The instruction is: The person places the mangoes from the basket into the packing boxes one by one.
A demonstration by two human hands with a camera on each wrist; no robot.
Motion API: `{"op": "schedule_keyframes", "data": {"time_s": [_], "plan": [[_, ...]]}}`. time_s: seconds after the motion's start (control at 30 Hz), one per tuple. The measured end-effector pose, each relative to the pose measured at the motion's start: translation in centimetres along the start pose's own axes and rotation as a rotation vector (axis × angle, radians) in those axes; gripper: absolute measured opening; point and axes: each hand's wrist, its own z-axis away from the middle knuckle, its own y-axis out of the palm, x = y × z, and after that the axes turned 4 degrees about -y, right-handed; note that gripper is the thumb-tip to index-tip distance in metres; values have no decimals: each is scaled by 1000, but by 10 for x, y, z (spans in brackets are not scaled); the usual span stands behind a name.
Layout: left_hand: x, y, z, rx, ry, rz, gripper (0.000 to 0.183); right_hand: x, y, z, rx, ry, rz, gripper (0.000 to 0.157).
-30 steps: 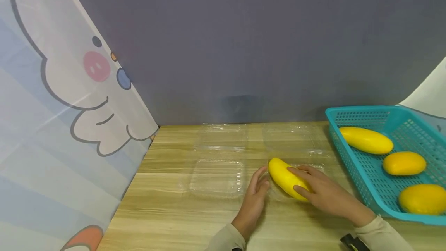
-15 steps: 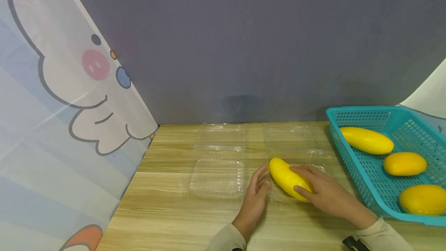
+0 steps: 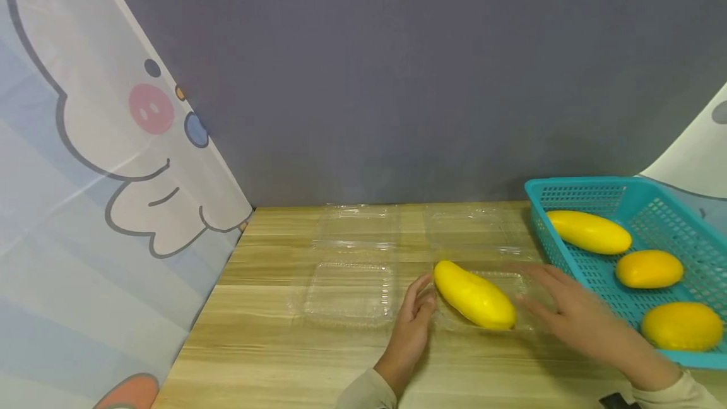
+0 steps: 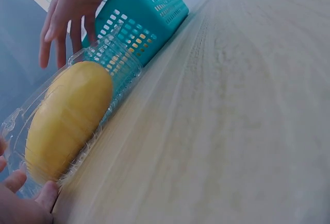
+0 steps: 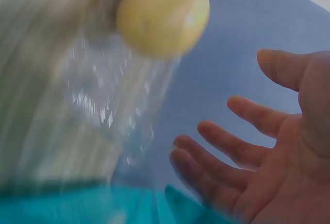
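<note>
A long, smooth yellow fruit (image 3: 474,295) lies slantwise in the base of a clear plastic clamshell container (image 3: 519,279), whose lid (image 3: 474,229) is folded back behind it. My left hand (image 3: 411,327) holds the container's left edge, with fingertips (image 4: 15,180) and thumb at the wall near the fruit's end. To the right of the fruit, my right hand (image 3: 579,311) is spread and blurred, apart from it and holding nothing. The right wrist view shows its bare palm (image 5: 289,172) and loosely bent fingers, with the fruit beyond.
Another clear clamshell container (image 3: 349,289), its lid folded back, sits on the wooden table (image 3: 255,333) at the left. A teal perforated basket (image 3: 591,308) on the right holds a long yellow fruit (image 3: 591,232) and two rounder orange-yellow ones (image 3: 650,269). A grey wall (image 3: 363,81) stands behind.
My right hand has released the yellow fruit and moved right toward the basket. The fruit stays in the container. My left hand keeps its place at the container's edge.
</note>
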Motion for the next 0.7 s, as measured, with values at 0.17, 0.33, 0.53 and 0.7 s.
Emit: {"op": "schedule_keyframes", "data": {"time_s": [0.17,0.33,0.53,0.7], "plan": [[-1,-2,0,1,-5,-5,40,-18,-26,4,29,57,-4,52],[-1,-2,0,-11,-10,-10,40,-36,-43,9,-13,81,64,51],[1,-1,1,-18,-15,-6,39,-65,-52,22,21,181,100,54],[2,0,0,-17,-10,-6,39,-96,-59,28,141,304,173,66]]}}
